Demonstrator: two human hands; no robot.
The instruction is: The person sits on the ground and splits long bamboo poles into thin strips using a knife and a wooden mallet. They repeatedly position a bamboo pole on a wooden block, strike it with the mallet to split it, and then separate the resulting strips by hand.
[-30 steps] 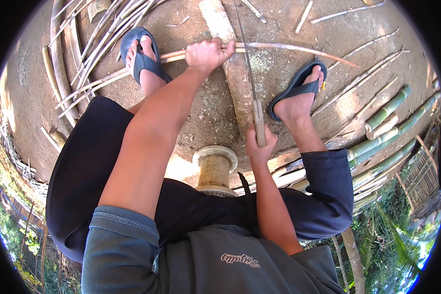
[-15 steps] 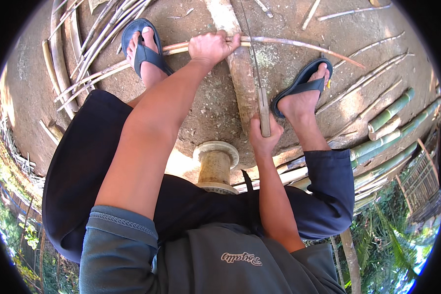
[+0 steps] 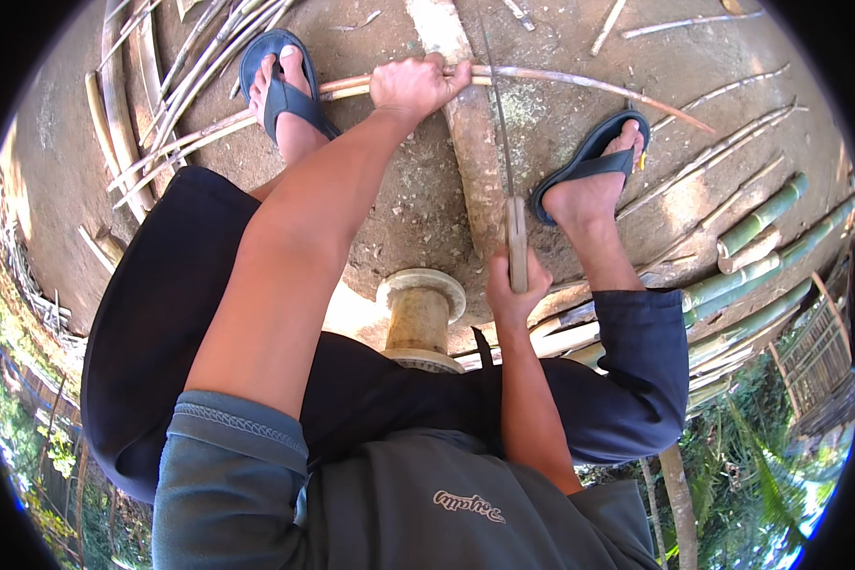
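My left hand is closed round two long thin sticks, pressing them across a pale log on the ground. In my right hand is the wooden handle of a saw, gripped close to my body. Its narrow blade, seen almost edge-on, points away from me and crosses the sticks just right of my left hand. The teeth cannot be made out, nor how deep any cut is. One stick reaches far to the right, bending; the other ends near the blade.
My sandalled feet stand either side of the log. A spool-shaped stool is between my legs. More sticks lie at the far left, and green bamboo poles at the right. Thin branches are scattered on the dirt.
My right hand has drawn the saw a short way back toward my body. My left hand keeps its hold on the sticks; the whole view has shifted slightly.
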